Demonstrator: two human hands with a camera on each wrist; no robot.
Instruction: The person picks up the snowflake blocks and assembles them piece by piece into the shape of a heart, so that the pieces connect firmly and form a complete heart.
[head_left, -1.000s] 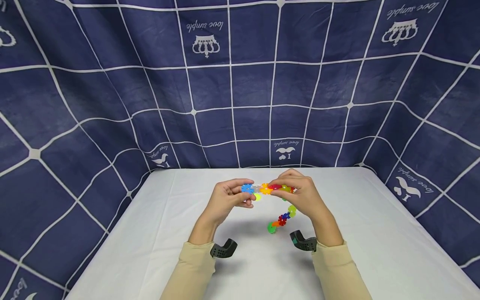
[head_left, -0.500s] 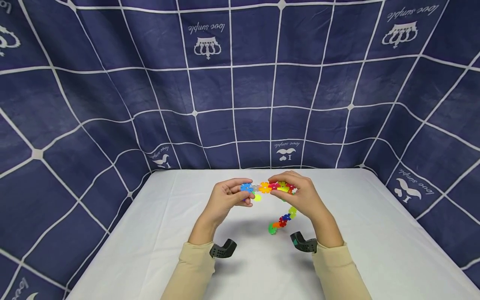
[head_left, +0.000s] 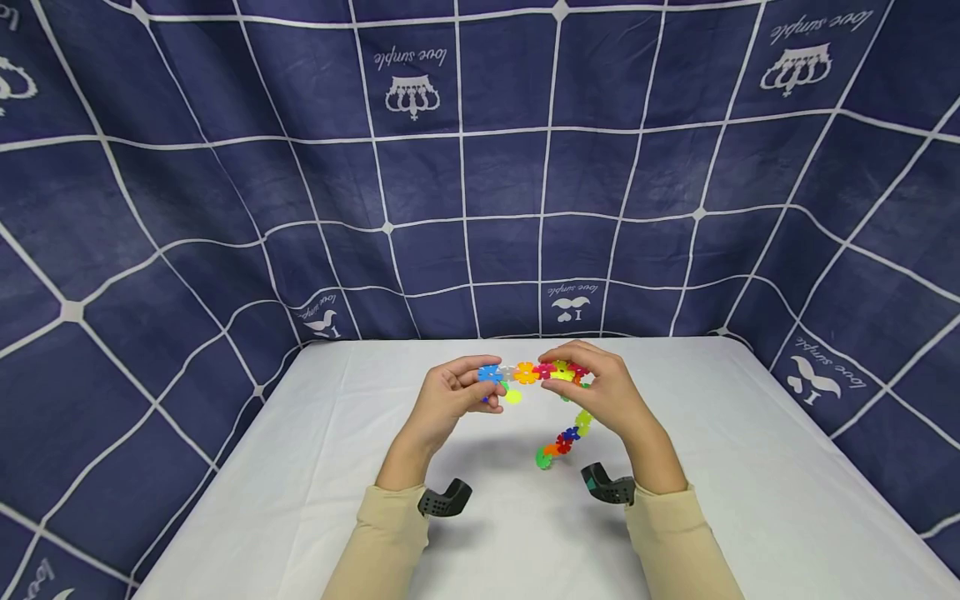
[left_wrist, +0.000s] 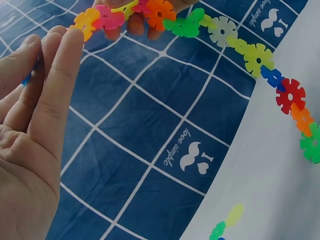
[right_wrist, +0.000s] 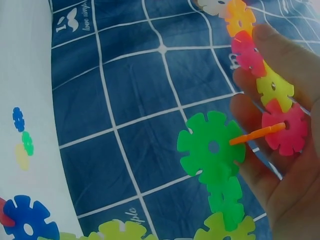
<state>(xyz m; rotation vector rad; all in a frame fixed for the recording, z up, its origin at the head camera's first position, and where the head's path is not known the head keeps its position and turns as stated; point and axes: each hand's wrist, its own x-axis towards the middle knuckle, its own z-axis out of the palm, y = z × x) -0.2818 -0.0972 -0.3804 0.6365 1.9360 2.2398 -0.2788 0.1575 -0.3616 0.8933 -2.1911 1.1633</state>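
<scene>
A chain of colourful snowflake discs slotted edge to edge is held up between both hands. My left hand (head_left: 450, 396) pinches the blue disc (head_left: 491, 373) at one end, beside a clear disc and an orange disc (head_left: 526, 373). Further along, my right hand (head_left: 600, 387) grips the chain around the pink disc (right_wrist: 248, 54) and the yellow disc (right_wrist: 275, 89), between thumb and fingers. Past that hand, an orange disc (left_wrist: 161, 14) and a green disc (right_wrist: 212, 146) follow. The chain then curves down toward the person, ending in another green disc (head_left: 543, 457).
On the white tablecloth (head_left: 360, 467), beyond the left hand, lie a yellow disc (left_wrist: 235, 214), a green disc (right_wrist: 27, 143) and a blue disc (right_wrist: 18, 119) close together. A dark blue checked cloth (head_left: 502, 175) encloses the table's back and sides.
The held stretch of chain has shifted slightly up and left with the left hand. More of the pink and yellow discs shows between the right fingers. The lower chain hangs much as before.
</scene>
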